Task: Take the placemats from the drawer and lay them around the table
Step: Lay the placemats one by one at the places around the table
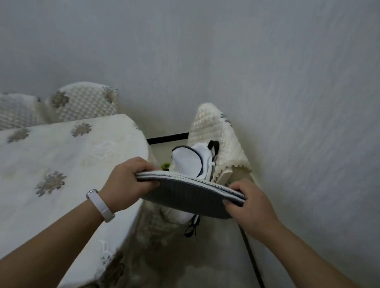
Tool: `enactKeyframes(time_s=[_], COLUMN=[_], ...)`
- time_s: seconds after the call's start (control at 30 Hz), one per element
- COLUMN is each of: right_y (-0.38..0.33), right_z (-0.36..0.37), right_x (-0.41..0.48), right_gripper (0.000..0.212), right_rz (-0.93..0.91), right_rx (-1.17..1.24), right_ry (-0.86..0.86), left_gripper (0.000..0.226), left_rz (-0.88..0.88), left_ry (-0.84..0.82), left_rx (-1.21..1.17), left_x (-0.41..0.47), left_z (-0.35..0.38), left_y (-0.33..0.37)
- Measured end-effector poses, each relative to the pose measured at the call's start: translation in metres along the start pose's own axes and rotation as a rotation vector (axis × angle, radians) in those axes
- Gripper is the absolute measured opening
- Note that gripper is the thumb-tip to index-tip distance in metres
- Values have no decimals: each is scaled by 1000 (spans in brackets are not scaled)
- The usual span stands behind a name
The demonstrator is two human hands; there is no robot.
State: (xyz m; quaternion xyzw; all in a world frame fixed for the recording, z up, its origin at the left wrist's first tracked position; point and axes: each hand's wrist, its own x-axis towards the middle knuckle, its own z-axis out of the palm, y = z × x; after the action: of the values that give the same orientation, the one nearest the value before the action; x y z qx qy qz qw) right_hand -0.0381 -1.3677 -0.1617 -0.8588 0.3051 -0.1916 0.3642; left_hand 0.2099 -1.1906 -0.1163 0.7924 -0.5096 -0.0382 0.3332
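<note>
Dim, flat, greyish light; soft focus; wide-angle bending at the edges.

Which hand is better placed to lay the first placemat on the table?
Left, probably. The left hand grips the placemats at the end nearest the table; the right hand holds the far end.

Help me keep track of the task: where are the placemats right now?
In the head view, the placemats are a stack held in the air between the left hand and right hand, right of the table.
</note>
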Motion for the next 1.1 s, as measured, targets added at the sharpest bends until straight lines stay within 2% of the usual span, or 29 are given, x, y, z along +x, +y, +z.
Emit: enactKeyframes(time_s=[0.37, 0.6, 0.87, 1.1], right_y=[-57, -100, -148, -182], right_z=[57, 101, 159, 223], right_x=[131, 232, 341, 407], right_gripper=[16, 21, 15, 16], right_rz=[-234, -331, -444, -594], right_rx=[-6, -95, -174, -172], right_ry=[-235, -256, -296, -344], left_gripper=[20, 25, 21, 19], left_rz=[-244, -270, -332, -493], left_ry=[200, 332, 407, 625], left_rx=[99, 77, 82, 161], left_x=[7, 55, 109, 120], left_z=[-56, -90, -119, -136], left_y=[-82, -154, -244, -296])
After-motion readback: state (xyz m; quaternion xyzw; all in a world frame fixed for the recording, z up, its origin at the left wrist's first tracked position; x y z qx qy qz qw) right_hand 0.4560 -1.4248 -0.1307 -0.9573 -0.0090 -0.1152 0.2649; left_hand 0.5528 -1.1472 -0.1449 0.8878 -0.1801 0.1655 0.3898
